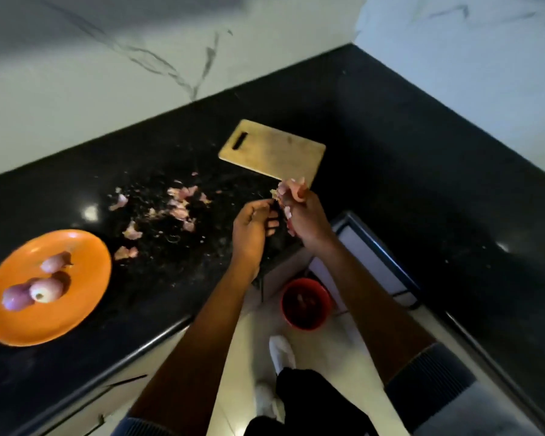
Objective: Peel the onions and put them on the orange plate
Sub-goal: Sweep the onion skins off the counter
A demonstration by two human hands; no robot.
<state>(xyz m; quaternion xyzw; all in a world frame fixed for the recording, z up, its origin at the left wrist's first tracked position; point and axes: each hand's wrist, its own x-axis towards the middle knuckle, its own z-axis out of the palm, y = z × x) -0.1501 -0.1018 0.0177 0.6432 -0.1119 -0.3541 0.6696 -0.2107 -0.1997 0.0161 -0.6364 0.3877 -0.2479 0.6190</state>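
Observation:
An orange plate lies at the left on the black counter and holds three peeled onions. My right hand grips a partly peeled onion above the counter's inner corner, with pink skin flaps sticking out of the fist. My left hand is just to its left, fingers curled, and pinches a pale bit of skin at the onion's edge. Something dark shows between the two hands, and I cannot make out what it is.
Loose onion skins are scattered over the counter between the plate and my hands. A wooden cutting board lies just beyond my hands. On the floor below stands a red bin. Marble walls close in the counter's corner.

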